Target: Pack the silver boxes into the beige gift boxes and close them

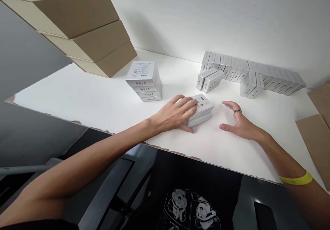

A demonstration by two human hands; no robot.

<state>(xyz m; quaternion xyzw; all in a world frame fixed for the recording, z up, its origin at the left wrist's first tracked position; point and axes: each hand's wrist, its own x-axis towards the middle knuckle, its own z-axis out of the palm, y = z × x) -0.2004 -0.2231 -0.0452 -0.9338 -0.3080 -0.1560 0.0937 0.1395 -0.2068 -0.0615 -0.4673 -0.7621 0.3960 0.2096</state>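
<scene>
My left hand (177,113) is wrapped round the left end of a short stack of white boxes (203,108) lying flat on the white table (108,106). Its fingers curl over the top and the thumb rests low at the near side. To the right of that stack, apart from it, my right hand (237,121) is held with thumb and fingers spread and nothing between them. A taller stack of the same white boxes (143,82) stands to the left. Behind my hands, a pair of white boxes (210,78) stands on edge.
Along the wall runs a row of white boxes (232,68) on edge, with another pair (251,85) in front. Large brown cartons (85,27) are piled at the back left. Brown cardboard (313,140) lies at the right. The table's front edge (185,154) is chipped.
</scene>
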